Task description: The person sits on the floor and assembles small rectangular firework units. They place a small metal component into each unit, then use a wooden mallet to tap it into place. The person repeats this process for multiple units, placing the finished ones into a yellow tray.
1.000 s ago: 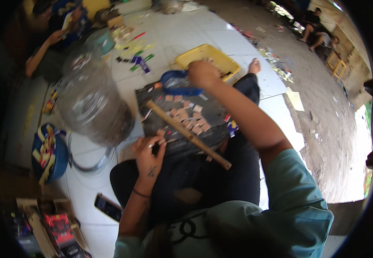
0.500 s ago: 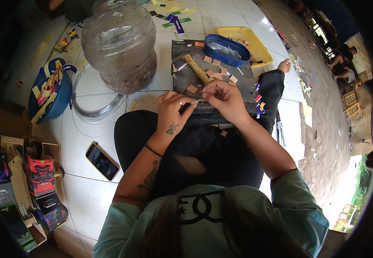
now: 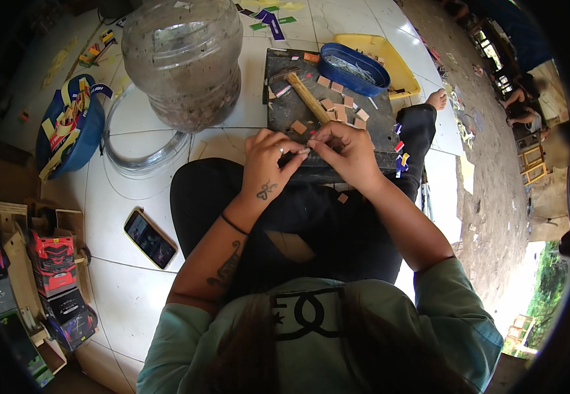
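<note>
On a white tiled floor (image 3: 134, 289), a person sits with a dark flat work board (image 3: 285, 115) on the lap. The left hand (image 3: 266, 172) and right hand (image 3: 347, 154) meet at the board's near edge, fingertips pinched on a tiny piece too small to make out. It could slip and drop into the lap. Small brown square pieces (image 3: 340, 111) lie near a wooden stick (image 3: 308, 97).

hands 2: left (image 3: 268, 167), right (image 3: 347, 154) | board 1 (image 3: 298, 108) | stick 1 (image 3: 308, 98) | blue trays 1 (image 3: 354, 65) | yellow trays 1 (image 3: 400, 62) | jars 1 (image 3: 183, 59) | phones 1 (image 3: 150, 238) | blue bowls 1 (image 3: 68, 131) | small square tiles on board: several, exact count unclear
</note>
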`<state>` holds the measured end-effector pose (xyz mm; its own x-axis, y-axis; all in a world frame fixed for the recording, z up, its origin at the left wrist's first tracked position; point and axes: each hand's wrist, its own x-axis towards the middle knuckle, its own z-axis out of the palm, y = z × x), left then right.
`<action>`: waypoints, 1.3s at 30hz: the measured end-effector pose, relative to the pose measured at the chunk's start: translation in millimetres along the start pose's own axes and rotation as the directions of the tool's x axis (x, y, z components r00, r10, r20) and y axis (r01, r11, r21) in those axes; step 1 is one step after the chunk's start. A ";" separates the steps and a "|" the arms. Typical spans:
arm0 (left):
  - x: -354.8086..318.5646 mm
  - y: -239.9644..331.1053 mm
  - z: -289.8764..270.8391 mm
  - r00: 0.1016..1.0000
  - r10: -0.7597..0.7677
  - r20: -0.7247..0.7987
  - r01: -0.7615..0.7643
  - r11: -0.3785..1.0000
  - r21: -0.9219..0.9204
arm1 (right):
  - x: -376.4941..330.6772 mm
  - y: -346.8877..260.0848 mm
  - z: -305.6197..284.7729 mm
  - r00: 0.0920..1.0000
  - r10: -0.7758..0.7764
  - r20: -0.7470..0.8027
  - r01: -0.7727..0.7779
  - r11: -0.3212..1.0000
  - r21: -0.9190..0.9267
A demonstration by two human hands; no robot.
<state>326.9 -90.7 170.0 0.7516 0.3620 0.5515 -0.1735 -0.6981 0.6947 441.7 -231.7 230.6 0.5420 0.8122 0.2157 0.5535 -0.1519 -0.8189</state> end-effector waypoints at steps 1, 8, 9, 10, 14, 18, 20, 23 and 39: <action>0.1 0.2 -0.4 1.000 0.000 0.005 0.000 1.000 0.006 | -0.2 0.3 -0.1 1.000 -0.005 0.002 0.005 1.000 -0.014; 0.0 2.1 -3.4 1.000 0.025 0.016 -0.026 0.999 0.030 | 1.9 -6.0 -0.7 0.998 -0.054 0.012 0.055 0.991 -0.122; 0.3 2.7 -3.4 1.000 0.020 0.016 -0.020 0.999 0.030 | 1.8 -7.7 -0.7 0.993 -0.122 0.008 0.122 0.984 -0.133; 0.5 3.7 -3.5 1.000 0.015 0.018 -0.015 0.999 0.030 | 1.5 -9.4 -0.5 0.986 -0.169 0.008 0.168 0.975 -0.145; 2.7 9.9 0.5 0.999 -0.025 -0.022 0.025 1.000 0.007 | 1.8 -12.8 -0.1 0.983 -0.181 0.013 0.181 0.971 -0.154; 6.6 11.4 5.6 0.999 -0.030 -0.045 0.026 0.996 -0.087 | 5.7 -14.6 -2.8 0.981 -0.188 0.035 0.191 0.952 -0.241; 6.1 10.7 7.2 0.999 -0.017 -0.052 0.009 0.990 -0.140 | 4.1 -15.9 -7.4 0.930 -0.367 0.004 0.338 0.851 -0.402; 3.4 10.0 9.8 0.998 -0.013 -0.068 0.002 0.987 -0.163 | -38.6 -22.2 -17.4 0.989 -0.127 -0.078 0.022 0.643 -0.765; 7.0 9.3 13.3 0.996 0.054 -0.073 -0.068 0.976 -0.208 | -180.0 -82.5 -84.8 0.837 0.547 -0.004 -0.533 0.816 -0.224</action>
<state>339.1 -103.0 174.2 0.6925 0.3677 0.6207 -0.3535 -0.5771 0.7363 352.1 -413.2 304.5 0.7587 0.5951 -0.2649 0.3040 -0.6832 -0.6640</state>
